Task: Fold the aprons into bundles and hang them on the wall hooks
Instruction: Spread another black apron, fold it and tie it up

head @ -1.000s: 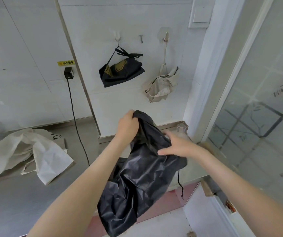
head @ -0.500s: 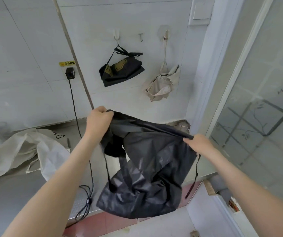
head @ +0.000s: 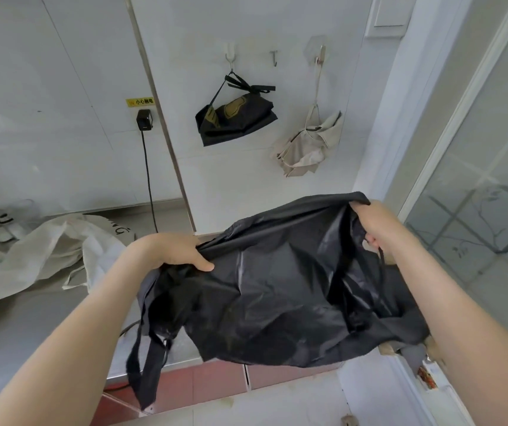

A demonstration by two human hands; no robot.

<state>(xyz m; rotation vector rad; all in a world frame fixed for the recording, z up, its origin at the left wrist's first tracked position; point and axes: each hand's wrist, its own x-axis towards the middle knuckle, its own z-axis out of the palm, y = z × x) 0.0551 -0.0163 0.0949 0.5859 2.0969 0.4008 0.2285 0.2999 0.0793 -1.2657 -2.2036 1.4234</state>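
I hold a shiny black apron spread out in front of me over the counter's edge. My left hand grips its left edge, and my right hand grips its upper right corner. Straps dangle from the lower left. On the wall, a folded black apron bundle hangs from the left hook, and a beige bundle hangs from the right hook. The middle hook holds nothing.
A steel counter runs along the left with white aprons crumpled on it. A black plug and cable come down the wall. A glass door stands on the right. Tiled floor lies below.
My hands have moved farther apart, stretching the black apron wider. My left hand dropped lower and my right hand rose; the apron is now held more level.
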